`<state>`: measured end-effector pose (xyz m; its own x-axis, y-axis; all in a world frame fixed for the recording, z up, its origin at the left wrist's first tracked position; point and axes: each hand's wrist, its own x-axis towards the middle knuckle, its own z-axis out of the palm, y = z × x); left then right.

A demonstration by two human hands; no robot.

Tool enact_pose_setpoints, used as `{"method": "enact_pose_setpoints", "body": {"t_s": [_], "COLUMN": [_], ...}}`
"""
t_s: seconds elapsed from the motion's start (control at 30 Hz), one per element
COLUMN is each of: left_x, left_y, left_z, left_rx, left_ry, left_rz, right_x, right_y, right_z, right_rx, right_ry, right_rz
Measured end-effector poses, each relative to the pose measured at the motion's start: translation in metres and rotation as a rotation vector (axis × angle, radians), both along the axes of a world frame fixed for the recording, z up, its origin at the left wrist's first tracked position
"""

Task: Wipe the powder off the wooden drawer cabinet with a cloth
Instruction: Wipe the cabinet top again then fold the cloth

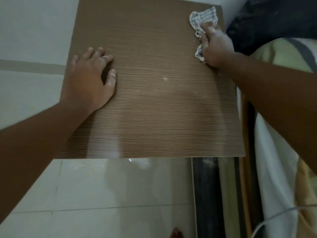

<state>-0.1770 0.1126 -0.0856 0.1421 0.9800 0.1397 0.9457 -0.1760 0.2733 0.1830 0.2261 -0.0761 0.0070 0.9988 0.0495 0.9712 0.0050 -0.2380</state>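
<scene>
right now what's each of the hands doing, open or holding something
Left hand: open, flat on the cabinet top, holding nothing.
Right hand: closed, gripping the checked cloth at the far right corner.

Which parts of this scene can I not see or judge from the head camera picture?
- Drawers and front of the cabinet: hidden, head view looks straight down on the top.
- Part of the cloth: bunched inside the right hand, hiding its full size.
- Wood under the left hand: covered by the palm.
- Remaining powder: pale specks are faint; glare near the front edge blurs the rest.
</scene>
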Motion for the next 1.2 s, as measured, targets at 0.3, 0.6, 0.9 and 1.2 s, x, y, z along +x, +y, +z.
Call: {"method": "enact_pose_setpoints", "body": {"t_s": [0.3,0.6,0.9,1.2], "left_x": [0.0,-0.001,-0.007,-0.055], "left_y": [-0.002,-0.002,-0.003,-0.019], "left_z": [0.0,-0.004,-0.002,0.001], "left_rx": [0.049,0.043,0.006,-0.217], "left_ry": [0.024,0.007,-0.096,-0.725], "left_rz": [-0.009,0.001,0.001,0.47], "right_x": [-0.005,-0.021,-0.048,-0.128], "right_y": [-0.101,-0.222,-0.326,-0.298], "right_z": [-0.002,0.001,-0.013,0.033], "right_rx": [0.035,-0.001,0.009,0.054], "right_ry": [0.08,0.068,0.159,0.571], "right_rz": [0.009,0.006,0.329,0.326]}}
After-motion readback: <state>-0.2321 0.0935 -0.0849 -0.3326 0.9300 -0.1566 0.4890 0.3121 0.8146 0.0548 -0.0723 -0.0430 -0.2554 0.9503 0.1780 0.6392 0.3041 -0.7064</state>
